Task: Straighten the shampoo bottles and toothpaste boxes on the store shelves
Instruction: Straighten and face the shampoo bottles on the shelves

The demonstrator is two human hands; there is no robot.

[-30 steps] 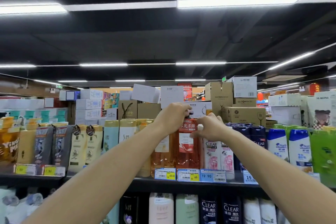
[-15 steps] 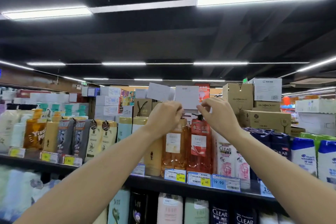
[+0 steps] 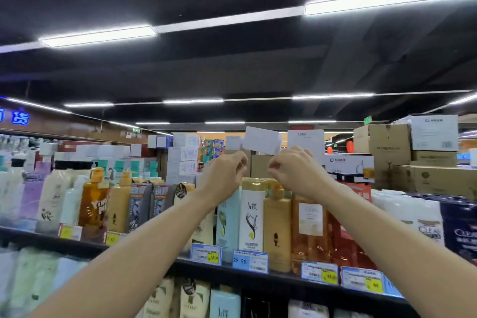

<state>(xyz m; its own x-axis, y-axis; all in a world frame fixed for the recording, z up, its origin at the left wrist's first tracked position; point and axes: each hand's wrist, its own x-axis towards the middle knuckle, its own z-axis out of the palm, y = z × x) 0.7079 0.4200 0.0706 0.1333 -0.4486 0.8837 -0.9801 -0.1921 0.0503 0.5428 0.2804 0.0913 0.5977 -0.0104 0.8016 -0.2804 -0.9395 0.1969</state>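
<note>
The top shelf (image 3: 278, 275) carries a row of shampoo bottles. Both my hands are raised just above the bottle caps, close together. My left hand (image 3: 224, 175) and my right hand (image 3: 296, 171) have loosely curled fingers and hold nothing. Directly below the gap between them stand a white bottle with a gold cap (image 3: 251, 217) and a yellow bottle (image 3: 277, 227). Under my right wrist are an amber bottle (image 3: 309, 230) and a red bottle (image 3: 346, 245), partly hidden by my forearm. A pale blue bottle (image 3: 228, 224) sits under my left wrist.
More bottles fill the shelf to the left (image 3: 94, 201) and the dark blue and white ones to the right (image 3: 428, 222). Price tags (image 3: 249, 261) line the shelf edge. Cardboard boxes (image 3: 389, 150) and white boxes (image 3: 183, 155) are stacked behind. A lower shelf holds more bottles (image 3: 224, 303).
Both hands have let go of the red bottle's top and shifted left along the shelf, to above the white and yellow bottles. My view has turned left too.
</note>
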